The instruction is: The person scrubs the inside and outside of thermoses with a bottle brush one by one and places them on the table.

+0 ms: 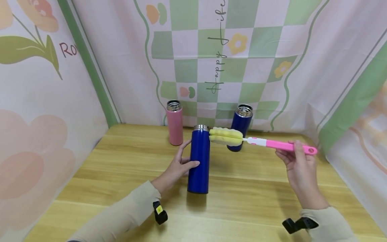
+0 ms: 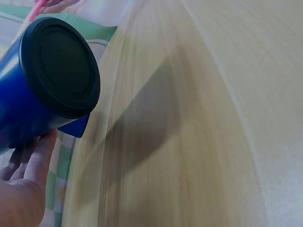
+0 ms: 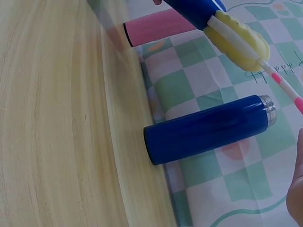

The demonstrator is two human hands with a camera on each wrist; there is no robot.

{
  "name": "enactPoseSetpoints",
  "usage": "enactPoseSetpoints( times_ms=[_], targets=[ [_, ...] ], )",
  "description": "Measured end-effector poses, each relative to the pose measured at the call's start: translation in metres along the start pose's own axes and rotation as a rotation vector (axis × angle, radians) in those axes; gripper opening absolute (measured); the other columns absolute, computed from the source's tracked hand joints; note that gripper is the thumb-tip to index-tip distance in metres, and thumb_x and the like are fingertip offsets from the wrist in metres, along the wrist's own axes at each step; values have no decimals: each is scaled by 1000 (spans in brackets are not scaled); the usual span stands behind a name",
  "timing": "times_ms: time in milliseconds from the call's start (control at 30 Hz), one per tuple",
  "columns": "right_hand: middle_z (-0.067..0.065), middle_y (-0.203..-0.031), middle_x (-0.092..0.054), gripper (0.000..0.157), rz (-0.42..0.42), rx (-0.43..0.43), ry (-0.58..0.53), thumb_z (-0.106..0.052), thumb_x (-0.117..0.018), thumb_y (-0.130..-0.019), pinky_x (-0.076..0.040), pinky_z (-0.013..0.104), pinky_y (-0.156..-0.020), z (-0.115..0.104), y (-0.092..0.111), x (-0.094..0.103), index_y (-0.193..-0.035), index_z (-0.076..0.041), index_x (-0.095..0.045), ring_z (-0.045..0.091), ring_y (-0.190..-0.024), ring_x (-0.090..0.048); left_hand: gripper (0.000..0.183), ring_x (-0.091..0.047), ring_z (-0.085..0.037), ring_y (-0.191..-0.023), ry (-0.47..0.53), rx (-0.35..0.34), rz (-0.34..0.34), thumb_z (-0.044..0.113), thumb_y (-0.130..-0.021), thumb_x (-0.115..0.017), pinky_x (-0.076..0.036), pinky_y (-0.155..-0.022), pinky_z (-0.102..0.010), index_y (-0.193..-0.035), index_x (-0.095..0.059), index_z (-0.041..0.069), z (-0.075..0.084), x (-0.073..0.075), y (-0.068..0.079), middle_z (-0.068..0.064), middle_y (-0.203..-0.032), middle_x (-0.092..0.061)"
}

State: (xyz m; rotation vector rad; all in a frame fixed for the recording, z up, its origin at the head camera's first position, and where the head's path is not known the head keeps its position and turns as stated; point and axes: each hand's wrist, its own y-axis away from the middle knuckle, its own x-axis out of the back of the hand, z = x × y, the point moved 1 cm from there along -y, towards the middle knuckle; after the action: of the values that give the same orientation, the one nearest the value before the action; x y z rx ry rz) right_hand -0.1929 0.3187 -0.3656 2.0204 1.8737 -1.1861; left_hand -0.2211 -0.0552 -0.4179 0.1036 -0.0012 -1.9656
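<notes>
My left hand (image 1: 178, 165) grips a blue thermos bottle (image 1: 199, 161) round its side, lifted above the table with its steel mouth up and lidless. The left wrist view shows the black base (image 2: 60, 68) of this bottle, off the wood. With my right hand (image 1: 300, 171) I hold a bottle brush by its pink handle (image 1: 282, 145). The yellow sponge head (image 1: 226, 136) of the brush points left and lies level beside the bottle's neck, outside the mouth. In the right wrist view the sponge (image 3: 239, 40) appears against the bottle's upper side; whether it touches is hard to tell.
A pink thermos (image 1: 174, 126) stands open-topped at the back left. Behind the sponge, a second blue thermos (image 1: 240, 124) stands upright near the back edge. The wooden table (image 1: 242, 208) meets a printed curtain (image 1: 184, 43) at the back and sides.
</notes>
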Motion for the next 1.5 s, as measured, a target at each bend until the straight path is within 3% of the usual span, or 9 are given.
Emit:
enactPoseSetpoints(
  times_ms=[367, 667, 967, 1233, 1500],
  targets=[
    [21, -94, -70, 21, -21, -14, 0, -8, -47, -106, -57, 34, -77, 1, 1, 1, -103, 8, -61, 27, -81, -72, 84, -58, -37, -120, 33, 0, 5, 29, -94, -71, -51, -91, -56, -154, -17, 53, -2, 0, 0, -24, -143, -46],
    [20, -95, -71, 23, -82, -86, 19, -8, -45, -107, -56, 34, -79, -1, 5, 2, -105, 6, -64, 26, -84, -73, 81, -53, -37, -126, 86, -7, 34, 25, -94, -63, -46, -97, -60, -155, -15, 49, 5, -2, 0, -25, -144, -45],
    [18, -96, -72, 27, -132, -123, 59, -8, -42, -108, -57, 34, -80, 0, 11, 2, -105, 6, -66, 25, -85, -73, 93, -63, -35, -113, 56, 26, 91, 38, -87, -79, -48, -95, -56, -151, -13, 54, 5, -2, -1, -23, -132, -57],
    [15, -94, -71, 30, -161, -161, 136, -11, -41, -108, -57, 33, -78, -2, 16, 7, -103, 4, -66, 23, -84, -72, 93, -62, -36, -114, 90, -7, 81, 32, -87, -79, -49, -94, -56, -151, -14, 53, 5, 1, -2, -23, -136, -54],
    [16, -94, -72, 33, -194, -179, 137, -9, -38, -109, -58, 33, -77, -3, 18, 12, -103, 5, -67, 23, -85, -72, 93, -59, -34, -115, 90, 14, 83, 32, -87, -79, -50, -93, -53, -151, -16, 53, 6, 0, -1, -20, -136, -47]
  ],
)
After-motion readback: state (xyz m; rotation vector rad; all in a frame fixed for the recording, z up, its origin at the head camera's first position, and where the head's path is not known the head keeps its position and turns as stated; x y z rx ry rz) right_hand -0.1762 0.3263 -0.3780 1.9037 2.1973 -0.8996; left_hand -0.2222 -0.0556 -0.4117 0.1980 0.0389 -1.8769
